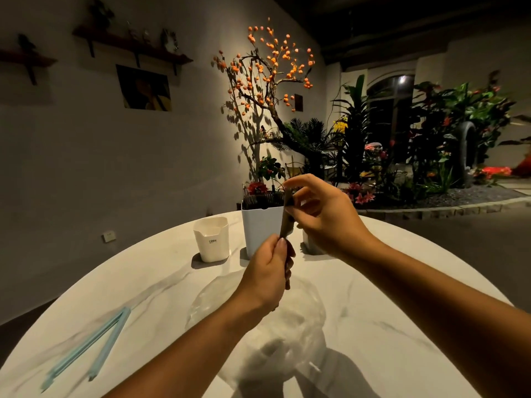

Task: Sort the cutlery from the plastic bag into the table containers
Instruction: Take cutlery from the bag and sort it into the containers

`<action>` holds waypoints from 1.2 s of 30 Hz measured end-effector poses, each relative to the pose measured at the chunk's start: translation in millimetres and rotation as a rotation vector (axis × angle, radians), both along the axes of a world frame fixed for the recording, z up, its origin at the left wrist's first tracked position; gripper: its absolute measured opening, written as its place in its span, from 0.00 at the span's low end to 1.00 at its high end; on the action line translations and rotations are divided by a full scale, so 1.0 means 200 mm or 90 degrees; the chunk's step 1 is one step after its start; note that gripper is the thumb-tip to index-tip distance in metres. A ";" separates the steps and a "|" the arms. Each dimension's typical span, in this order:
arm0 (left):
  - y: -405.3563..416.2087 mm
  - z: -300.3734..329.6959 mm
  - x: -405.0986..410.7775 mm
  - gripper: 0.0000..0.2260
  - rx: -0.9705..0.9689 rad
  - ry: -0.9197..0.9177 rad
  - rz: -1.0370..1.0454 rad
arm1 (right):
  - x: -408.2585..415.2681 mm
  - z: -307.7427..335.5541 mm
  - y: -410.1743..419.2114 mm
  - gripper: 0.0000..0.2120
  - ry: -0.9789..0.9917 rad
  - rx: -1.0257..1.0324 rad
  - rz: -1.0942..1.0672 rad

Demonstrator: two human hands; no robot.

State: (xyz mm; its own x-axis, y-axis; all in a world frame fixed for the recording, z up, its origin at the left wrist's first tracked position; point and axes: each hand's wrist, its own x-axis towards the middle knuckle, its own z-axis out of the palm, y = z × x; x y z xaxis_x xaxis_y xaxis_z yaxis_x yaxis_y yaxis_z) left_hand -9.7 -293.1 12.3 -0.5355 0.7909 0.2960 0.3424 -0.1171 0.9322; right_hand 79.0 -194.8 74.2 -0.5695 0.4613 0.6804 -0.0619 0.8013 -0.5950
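A dark piece of cutlery (286,222) is gripped low by the left hand (270,271) and pinched at its top by the right hand (321,214), above the clear plastic bag (290,320) at the desk (402,326) centre. Beyond, near the far edge, a white cup (211,239) and a white square container (260,229) are seen; a third container is blocked by the right hand. Blue sealing clips (92,344) lie towards the left edge.

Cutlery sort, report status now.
Both hands up: left hand grips the lower end of a dark cutlery piece, right hand pinches its top. Plastic bag on table below. Tall white container directly ahead.
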 end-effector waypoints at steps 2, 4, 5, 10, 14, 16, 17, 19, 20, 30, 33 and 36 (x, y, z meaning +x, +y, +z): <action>0.06 0.03 0.00 0.13 0.000 0.008 0.001 | 0.01 0.05 0.06 0.16 -0.001 -0.026 0.009; 0.11 0.05 0.00 0.13 -0.007 0.023 0.007 | 0.02 0.08 0.10 0.16 -0.007 -0.045 0.012; 0.14 0.06 -0.01 0.13 -0.006 0.028 0.003 | 0.03 0.10 0.13 0.17 -0.007 -0.051 0.008; 0.30 0.10 -0.03 0.14 -0.005 0.049 -0.046 | 0.03 0.14 0.28 0.16 -0.001 -0.055 -0.027; 0.43 0.12 -0.06 0.14 -0.027 0.077 -0.061 | 0.02 0.15 0.41 0.16 -0.009 -0.048 -0.065; 0.48 0.12 -0.08 0.14 -0.044 0.115 -0.066 | 0.02 0.14 0.45 0.15 -0.010 -0.043 -0.069; 0.51 0.11 -0.09 0.14 -0.056 0.158 -0.059 | 0.02 0.14 0.48 0.15 -0.006 -0.043 -0.075; 0.57 0.10 -0.13 0.13 -0.092 0.277 -0.024 | 0.02 0.14 0.55 0.15 0.030 -0.038 -0.107; 0.60 0.10 -0.15 0.13 -0.115 0.348 0.002 | 0.02 0.15 0.58 0.15 0.068 -0.028 -0.141; 0.94 0.09 -0.32 0.35 -0.374 0.579 0.083 | -0.08 0.15 0.82 0.19 0.214 0.184 -0.339; 0.98 0.06 -0.34 0.35 -0.367 0.567 0.087 | -0.13 0.13 0.84 0.20 0.210 0.197 -0.321; 0.98 0.05 -0.34 0.35 -0.351 0.561 0.086 | -0.17 0.11 0.86 0.20 0.199 0.206 -0.313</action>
State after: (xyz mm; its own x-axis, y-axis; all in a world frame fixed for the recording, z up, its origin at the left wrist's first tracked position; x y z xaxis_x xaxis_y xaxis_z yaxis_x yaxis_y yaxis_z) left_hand -78.2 -96.4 22.1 -0.3999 0.8841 0.2416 0.9046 0.3382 0.2596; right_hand 45.3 -22.6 96.6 -0.0987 0.3614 0.9272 0.2268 0.9154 -0.3326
